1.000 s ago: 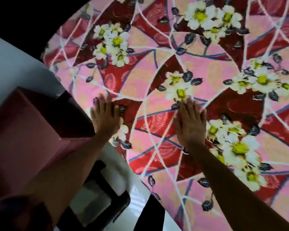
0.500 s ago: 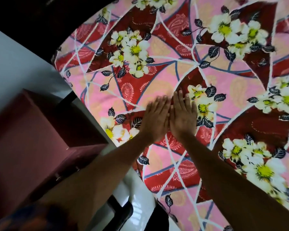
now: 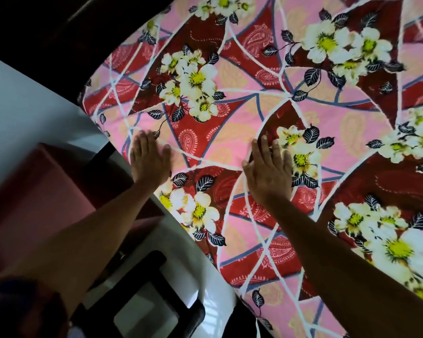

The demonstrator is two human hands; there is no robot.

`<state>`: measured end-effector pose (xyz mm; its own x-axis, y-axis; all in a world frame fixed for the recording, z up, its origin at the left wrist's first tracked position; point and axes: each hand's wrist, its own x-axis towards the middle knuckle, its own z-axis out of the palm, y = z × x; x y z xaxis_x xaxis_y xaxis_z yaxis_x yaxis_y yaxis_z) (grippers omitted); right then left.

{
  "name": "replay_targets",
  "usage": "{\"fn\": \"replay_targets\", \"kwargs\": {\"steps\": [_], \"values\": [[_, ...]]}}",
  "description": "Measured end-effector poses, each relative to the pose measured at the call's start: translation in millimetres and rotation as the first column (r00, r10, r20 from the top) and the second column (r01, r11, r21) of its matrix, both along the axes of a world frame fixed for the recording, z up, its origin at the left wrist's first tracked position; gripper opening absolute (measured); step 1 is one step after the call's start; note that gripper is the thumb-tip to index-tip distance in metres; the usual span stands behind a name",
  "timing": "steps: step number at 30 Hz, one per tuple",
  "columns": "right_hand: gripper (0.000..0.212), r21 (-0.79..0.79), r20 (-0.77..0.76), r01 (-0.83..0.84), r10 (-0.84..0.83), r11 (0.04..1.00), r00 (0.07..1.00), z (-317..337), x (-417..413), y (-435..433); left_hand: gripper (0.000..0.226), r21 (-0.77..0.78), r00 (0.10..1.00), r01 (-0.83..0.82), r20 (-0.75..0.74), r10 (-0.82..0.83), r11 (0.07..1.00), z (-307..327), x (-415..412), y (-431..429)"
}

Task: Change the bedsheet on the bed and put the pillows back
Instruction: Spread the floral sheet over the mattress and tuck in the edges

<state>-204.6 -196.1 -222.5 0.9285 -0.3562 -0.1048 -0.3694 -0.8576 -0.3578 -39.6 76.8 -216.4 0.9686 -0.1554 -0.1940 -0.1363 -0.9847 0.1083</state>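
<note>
The bedsheet, pink and dark red with white-and-yellow flowers, black leaves and curving white lines, lies spread over the bed. It fills the view from 12 o'clock round through 3 o'clock to 6 o'clock. Of the bed itself only a dark strip shows under the hem near 6 o'clock. The sheet's edge runs in a curve from about 10 o'clock down to 6 o'clock.

The left hand lies palm down on the sheet at 9 o'clock from the middle, close to that edge. Its grip is spread flat, fingers straight and side by side, pointing to 12 o'clock. The right hand lies palm down just toward 3 o'clock of the middle. Its grip is likewise flat and open, with the thumb out toward 9 o'clock and its fingertips at a white flower. The two hands are apart, with pink and red cloth between them.

Beyond the edge, at 9 o'clock, is pale floor. On it stands a red-brown block, and at 7 o'clock a black frame; what either is I cannot tell.
</note>
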Motion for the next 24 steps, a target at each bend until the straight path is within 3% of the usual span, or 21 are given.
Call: {"fn": "replay_targets", "kwargs": {"steps": [5, 7, 10, 12, 17, 21, 24], "values": [[0.062, 0.040, 0.053, 0.036, -0.038, 0.999, 0.998, 2.4, 0.1, 4.2, 0.078, -0.017, 0.997, -0.073, 0.004, 0.073, 0.997, 13.2, -14.1, -28.1], [0.062, 0.080, 0.123, 0.068, -0.077, 0.994, 0.989, 9.4, 3.9, 7.3, 0.072, -0.034, 0.989, 0.132, 0.077, -0.129, 0.991, 19.1, -32.2, -55.7], [0.062, 0.062, 0.147, 0.204, -0.212, 0.977, 0.966, 12.6, 4.8, 7.6, 0.062, -0.054, 0.864, 0.499, 0.099, -0.493, 0.865, 15.3, -55.4, -101.4], [0.064, -0.010, 0.100, 0.264, -0.262, 0.965, 0.960, 8.6, -2.9, 14.0, 0.058, -0.042, 0.806, 0.591, 0.065, -0.588, 0.806, 7.5, -61.2, -117.1], [0.070, -0.027, -0.020, 0.080, -0.081, 0.996, 0.997, 5.7, -4.5, 64.1, 0.062, -0.012, 0.838, 0.540, 0.100, -0.536, 0.842, -2.2, -8.4, -98.0], [0.065, 0.019, 0.008, -0.207, 0.206, 0.978, 0.978, 12.8, -9.6, 143.2, 0.068, 0.004, 0.915, 0.393, 0.095, -0.392, 0.919, -5.2, 59.7, -35.1], [0.063, 0.077, 0.048, -0.247, 0.244, 0.966, 0.969, 17.7, 10.1, 169.3, 0.068, 0.019, 0.929, 0.361, 0.083, -0.361, 0.932, -1.4, 95.2, -5.8]]}}
